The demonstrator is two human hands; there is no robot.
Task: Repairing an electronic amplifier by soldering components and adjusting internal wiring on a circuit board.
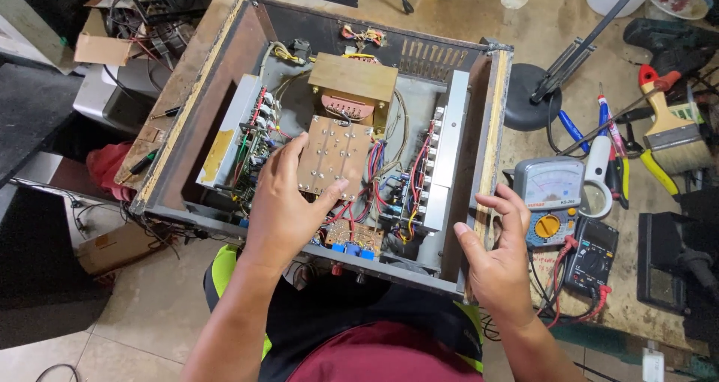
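My left hand (281, 202) rests flat and open on the brown circuit board (335, 157); I press lightly, clear of the wires. My right hand (498, 255) grips the chassis (479, 127) side wall, steadying it.

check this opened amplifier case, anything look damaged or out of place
The wooden edges of the amplifier case are chipped and flaking, worst on the side the right hand grips. The left hand rests on a brown circuit board that sits loose and tilted over tangled wiring.
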